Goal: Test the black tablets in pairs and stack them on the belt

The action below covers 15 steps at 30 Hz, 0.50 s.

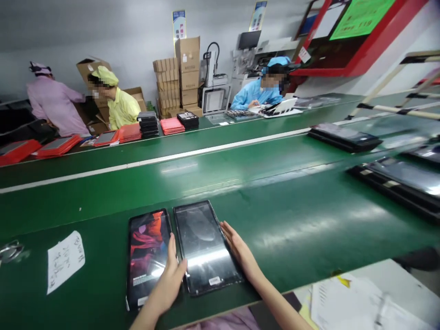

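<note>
Two tablets lie side by side on the green bench. The left tablet [144,256] has a lit screen with a red and dark picture. A dark screen with a glossy film and a small white label shows on the right tablet [202,252]. My left hand [170,277] is between them, fingers stretched over the left tablet's right edge, thumb at the right tablet's left edge. Along the right tablet's right edge lies my right hand [239,250], fingers straight and touching its side. Neither hand is wrapped round a tablet.
A handwritten paper slip [65,259] lies at left. Stacked dark tablets [402,178] stand at right, with another stack [343,135] behind. Papers [347,302] cover the near right corner. Across the bench are red sleeves [129,132], cartons [189,68] and several co-workers [263,89].
</note>
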Each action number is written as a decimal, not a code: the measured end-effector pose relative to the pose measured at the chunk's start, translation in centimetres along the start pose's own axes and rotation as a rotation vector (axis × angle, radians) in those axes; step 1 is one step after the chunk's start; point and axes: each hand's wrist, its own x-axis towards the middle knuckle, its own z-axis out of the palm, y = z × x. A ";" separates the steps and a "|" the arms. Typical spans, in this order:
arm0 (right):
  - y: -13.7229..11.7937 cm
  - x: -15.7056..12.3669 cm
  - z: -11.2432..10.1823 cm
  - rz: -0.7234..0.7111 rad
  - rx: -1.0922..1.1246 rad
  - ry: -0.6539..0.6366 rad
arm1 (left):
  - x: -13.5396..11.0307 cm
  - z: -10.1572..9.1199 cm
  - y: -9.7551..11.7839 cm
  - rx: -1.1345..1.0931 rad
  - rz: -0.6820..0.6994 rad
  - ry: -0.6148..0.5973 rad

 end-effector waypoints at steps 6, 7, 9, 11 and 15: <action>0.5 0.3 0.0 -0.055 -0.110 -0.030 | 3.4 0.7 0.7 -0.214 -0.040 -0.016; 0.5 0.4 0.1 -0.062 -0.116 -0.029 | 3.7 1.0 1.1 -0.248 -0.073 -0.013; 0.4 0.7 0.3 -0.067 -0.107 -0.029 | 4.1 1.4 2.2 -0.318 -0.104 0.015; 0.1 0.8 0.7 -0.063 -0.075 -0.029 | 4.1 1.6 3.6 -0.371 -0.094 0.051; -1.2 0.4 1.8 -0.056 0.038 0.008 | 3.5 0.7 6.4 -0.375 -0.037 0.064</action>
